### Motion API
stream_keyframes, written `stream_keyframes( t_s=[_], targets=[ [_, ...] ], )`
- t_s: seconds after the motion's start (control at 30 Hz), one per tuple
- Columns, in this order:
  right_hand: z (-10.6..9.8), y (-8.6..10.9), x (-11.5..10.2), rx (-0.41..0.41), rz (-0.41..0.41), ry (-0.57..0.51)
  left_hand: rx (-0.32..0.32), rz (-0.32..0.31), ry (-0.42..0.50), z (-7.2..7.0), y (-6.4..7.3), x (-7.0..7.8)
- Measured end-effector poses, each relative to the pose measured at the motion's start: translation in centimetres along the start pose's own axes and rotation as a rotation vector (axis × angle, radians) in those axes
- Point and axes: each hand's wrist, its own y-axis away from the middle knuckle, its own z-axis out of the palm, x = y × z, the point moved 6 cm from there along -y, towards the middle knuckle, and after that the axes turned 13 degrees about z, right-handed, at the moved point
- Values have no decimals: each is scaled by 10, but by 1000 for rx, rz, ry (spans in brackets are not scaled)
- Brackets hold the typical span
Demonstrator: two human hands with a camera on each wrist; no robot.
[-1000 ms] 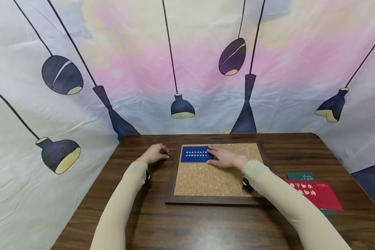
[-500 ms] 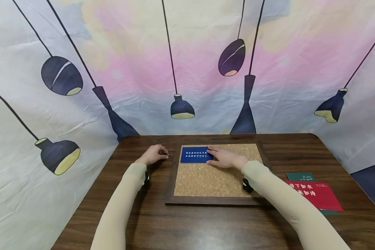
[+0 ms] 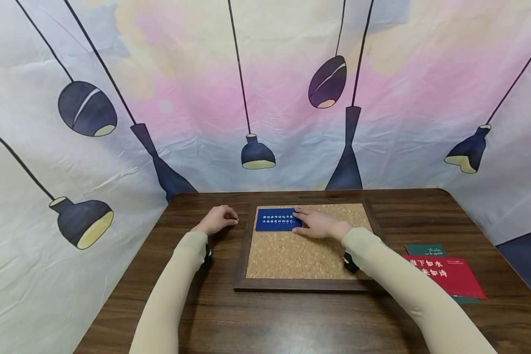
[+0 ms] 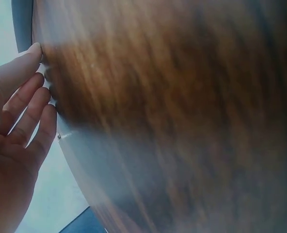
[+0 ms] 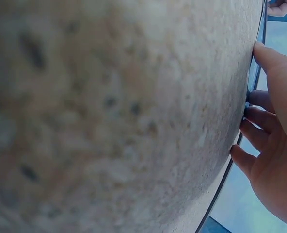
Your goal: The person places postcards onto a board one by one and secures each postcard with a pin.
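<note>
A blue card (image 3: pixel 274 220) with white characters lies on the upper left of a wood-framed cork board (image 3: pixel 301 255). My right hand (image 3: pixel 316 223) rests on the card's right end, its fingertips touching the card and the cork. In the right wrist view, the spread fingers of my right hand (image 5: pixel 274 121) meet the board's surface. Left of the frame, my left hand (image 3: pixel 215 219) touches the table top. The left wrist view shows my left hand (image 4: pixel 22 107) with thumb and fingertips on the wood, slightly apart. A tiny speck at these fingertips is too small to identify.
A red card (image 3: pixel 457 278) with white characters overlaps a green card (image 3: pixel 425 250) on the table's right side, partly behind the right sleeve (image 3: pixel 394 270). A cloth backdrop (image 3: pixel 265 98) printed with hanging lamps stands behind the wooden table (image 3: pixel 292 319).
Both hands, the blue card and the cork board stay in place. The head view has shifted very slightly.
</note>
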Motion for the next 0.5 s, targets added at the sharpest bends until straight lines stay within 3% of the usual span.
stream_keyframes(
  t_s=[0.5],
  targets=[
    [2,-1,2,4,1,0,32,2,-17,1,0,0]
  ],
)
